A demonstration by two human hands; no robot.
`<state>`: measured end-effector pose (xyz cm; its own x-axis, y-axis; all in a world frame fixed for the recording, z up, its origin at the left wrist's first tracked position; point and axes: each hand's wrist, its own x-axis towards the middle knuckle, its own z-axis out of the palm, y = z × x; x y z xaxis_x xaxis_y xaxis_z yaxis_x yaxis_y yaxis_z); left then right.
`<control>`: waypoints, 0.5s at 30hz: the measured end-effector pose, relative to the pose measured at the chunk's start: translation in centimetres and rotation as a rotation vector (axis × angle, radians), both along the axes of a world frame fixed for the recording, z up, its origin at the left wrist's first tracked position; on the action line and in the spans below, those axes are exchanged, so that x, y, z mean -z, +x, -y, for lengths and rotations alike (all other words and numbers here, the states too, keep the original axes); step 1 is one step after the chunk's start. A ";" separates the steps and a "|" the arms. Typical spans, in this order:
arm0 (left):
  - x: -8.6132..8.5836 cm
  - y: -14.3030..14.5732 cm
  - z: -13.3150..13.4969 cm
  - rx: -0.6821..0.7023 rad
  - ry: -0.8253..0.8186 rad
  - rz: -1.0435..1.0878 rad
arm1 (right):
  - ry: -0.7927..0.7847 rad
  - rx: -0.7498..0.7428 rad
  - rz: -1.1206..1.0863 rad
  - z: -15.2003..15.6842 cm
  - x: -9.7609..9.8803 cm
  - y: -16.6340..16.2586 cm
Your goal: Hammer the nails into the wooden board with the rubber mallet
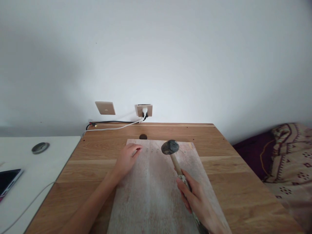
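A pale wooden board lies lengthwise on a brown wooden table. My right hand is wrapped round the wooden handle of a mallet, whose dark head hovers over the board's far end. My left hand rests on the board's far left part, fingers together and pointing toward the far edge, with nothing clearly held. Tiny marks, perhaps nails, dot the board between the fingertips and the mallet head; they are too small to tell.
A white desk adjoins on the left, with a round grey object, a dark device and a cable. Wall sockets with plugged cables sit behind the table. A cable hole is near the far edge. Patterned bedding lies right.
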<state>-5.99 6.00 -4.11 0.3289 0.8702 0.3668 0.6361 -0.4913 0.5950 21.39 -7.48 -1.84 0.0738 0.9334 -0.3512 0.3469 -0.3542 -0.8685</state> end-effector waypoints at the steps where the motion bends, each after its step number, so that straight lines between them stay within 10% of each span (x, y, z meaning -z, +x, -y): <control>1: 0.3 -0.4 -0.5 -0.019 -0.010 0.003 | -0.001 0.000 0.004 -0.1 -0.1 -0.2; 15: 1.4 -0.2 -1.5 -0.006 -0.101 0.030 | 0.001 -0.121 -0.051 -2.2 -0.6 -3.3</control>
